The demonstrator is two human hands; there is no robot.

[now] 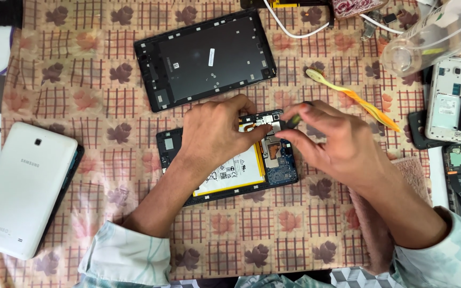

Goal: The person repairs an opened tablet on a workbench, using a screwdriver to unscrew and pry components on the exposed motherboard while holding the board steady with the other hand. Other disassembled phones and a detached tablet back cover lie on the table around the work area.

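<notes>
Sleeved arms over leaf-print cloth (81, 80); left hand (214, 133) steadies opened tablet (273, 165), right hand (332, 141) pinches tool (293, 120).

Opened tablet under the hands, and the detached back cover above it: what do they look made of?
Opened tablet: blue circuit board, a white pouch-like battery edged in yellow, black frame that looks like plastic. Back cover: matte black, probably plastic, with moulded ribs along its rim. Left hand rests on the tablet; right hand pinches a small dark tool.

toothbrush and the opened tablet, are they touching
Apart. The head view shows patterned cloth between the toothbrush and the opened tablet.
</notes>
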